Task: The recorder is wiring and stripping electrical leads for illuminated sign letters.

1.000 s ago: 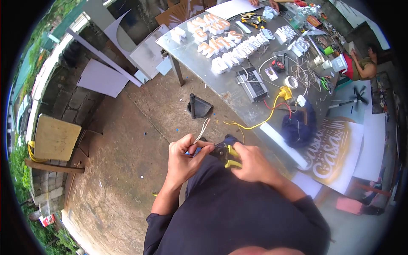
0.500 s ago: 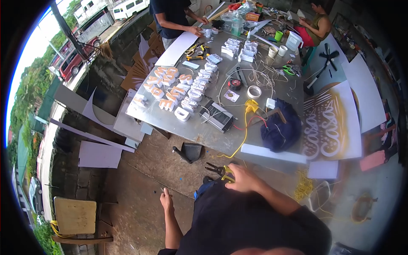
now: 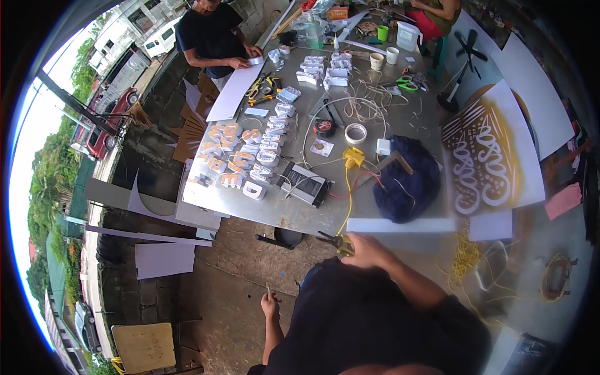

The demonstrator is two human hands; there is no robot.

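Low over the floor (image 3: 234,319), our left hand (image 3: 270,307) has its fingers pinched around a thin pale wire (image 3: 269,289). Farther forward, near the edge of the metal table (image 3: 294,215), our right hand (image 3: 369,251) is wrapped around the yellow handles of the pliers (image 3: 342,244); we cannot tell whether their jaws meet. Beyond, we see a white strip (image 3: 400,225), a dark blue cloth (image 3: 409,187), a power unit (image 3: 303,183), a yellow plug (image 3: 354,156) and a tape roll (image 3: 349,139).
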